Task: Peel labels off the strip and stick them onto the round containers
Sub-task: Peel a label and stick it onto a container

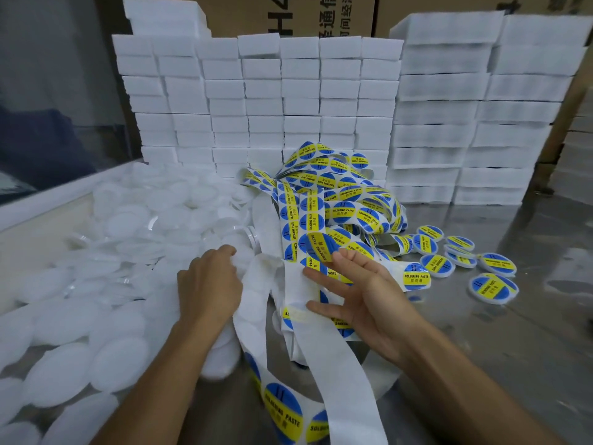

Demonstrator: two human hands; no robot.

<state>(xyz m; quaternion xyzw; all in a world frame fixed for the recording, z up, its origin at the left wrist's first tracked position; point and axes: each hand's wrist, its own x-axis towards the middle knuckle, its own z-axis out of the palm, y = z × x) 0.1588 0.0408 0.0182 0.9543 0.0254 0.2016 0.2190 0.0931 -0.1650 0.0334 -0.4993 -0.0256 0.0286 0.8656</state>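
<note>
— At six o'clock on the steel counter [481, 332], what are the hands doing?

— From the head camera, the right hand [362, 303] lies with fingers spread and nearly straight, resting flat on the white backing strip [337, 380]. Its grip pinches nothing that I can see; the fingertips [308, 271] press the paper. The left hand [208, 284], at about nine o'clock of the right, has fingers curled down into the white round containers [96, 316]; whether that grip has closed round one I cannot tell, since the fingertips are hidden.

— Any writing?

— The round labels [321, 245] are blue with a yellow band reading "SOLDERING PASTE", with small Chinese characters beneath. They sit along the strip, which tangles in a heap at twelve o'clock of the hands and runs toward the bottom edge.

— And the containers?

— Unlabelled ones fill the left side, from seven to eleven o'clock, a blurred white pile. Labelled containers [465, 261] lie at two o'clock on the counter, some overlapping. Their contents cannot be seen.

— Behind?

— Stacked white foam blocks [288, 91], and a cardboard box [288, 14] printed with Chinese characters.
</note>
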